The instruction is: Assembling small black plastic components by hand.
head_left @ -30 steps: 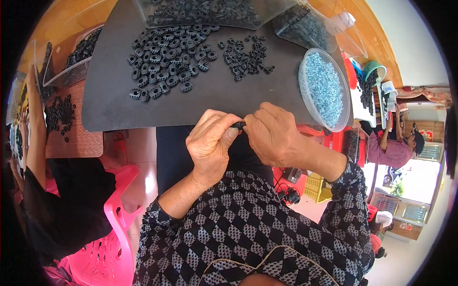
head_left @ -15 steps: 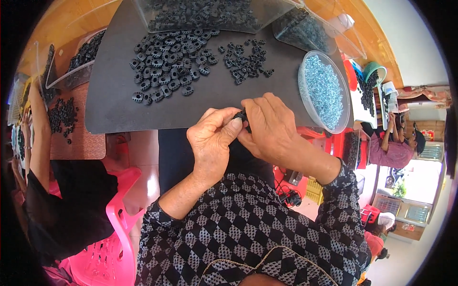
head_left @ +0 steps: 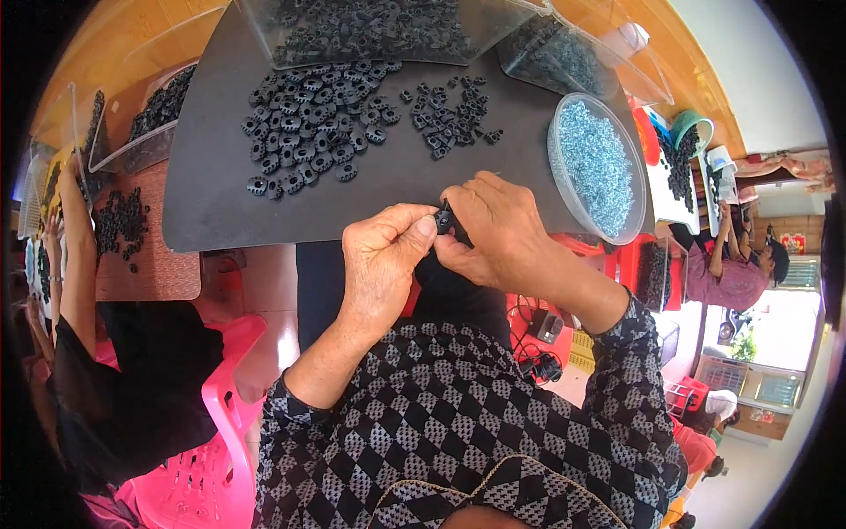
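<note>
Just past the table's near edge, my left hand pinches a small black plastic clip piece between thumb and forefinger. My right hand closes on the same piece from the other side, and its fingers partly hide it. On the dark table beyond lies a loose pile of larger toothed black clip parts. To the right of that is a pile of smaller black parts. A round clear tub at the right edge holds tiny shiny bluish-silver pieces.
Clear bins of black parts stand at the far side, one in the middle and one at the right. Leftward, another person's arm reaches over a brown table, beside a pink chair. People work farther right.
My hands stay together near the table edge, shifted slightly. The black piece shows more between my fingertips now. The view has tilted a little.
</note>
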Demonstrator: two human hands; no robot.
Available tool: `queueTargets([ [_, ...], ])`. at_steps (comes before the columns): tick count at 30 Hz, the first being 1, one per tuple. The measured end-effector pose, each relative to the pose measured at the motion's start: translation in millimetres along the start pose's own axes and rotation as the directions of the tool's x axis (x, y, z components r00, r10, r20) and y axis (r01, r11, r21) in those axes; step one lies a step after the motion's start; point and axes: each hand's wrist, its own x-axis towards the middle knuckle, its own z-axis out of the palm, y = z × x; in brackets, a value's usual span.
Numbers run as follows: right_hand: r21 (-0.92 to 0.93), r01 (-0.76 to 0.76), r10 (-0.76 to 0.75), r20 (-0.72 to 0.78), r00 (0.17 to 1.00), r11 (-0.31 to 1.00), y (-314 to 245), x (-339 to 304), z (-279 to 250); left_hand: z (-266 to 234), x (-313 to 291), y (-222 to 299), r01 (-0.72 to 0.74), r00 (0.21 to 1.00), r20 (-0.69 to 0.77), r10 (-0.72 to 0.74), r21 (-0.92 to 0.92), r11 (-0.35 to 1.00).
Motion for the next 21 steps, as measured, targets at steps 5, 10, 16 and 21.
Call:
queueTargets([
  [5, 0.074, 0.037, -0.035, -0.038, 0.999, 0.997, 1.1, -0.3, 8.3, 3.5, -0.6, -2.9, -0.018, 0.999, -0.046, 0.016, -0.045, 0.999],
  [10, 0.059, 0.032, -0.029, -0.052, 0.998, 0.998, -1.6, -1.1, 12.5, 2.2, -1.3, -10.2, -0.044, 0.996, -0.081, 0.036, -0.1, 0.994],
  [16, 0.04, 0.03, -0.027, -0.069, 0.997, 0.999, -0.8, -1.0, 13.9, 0.8, -0.1, -8.6, 0.034, 0.995, -0.083, -0.047, -0.157, 0.987],
  [21, 0.028, 0.018, -0.015, -0.101, 0.995, 0.999, 0.2, -1.9, 15.7, 1.0, 0.8, -7.9, 0.081, 0.992, -0.085, -0.094, -0.143, 0.986],
])
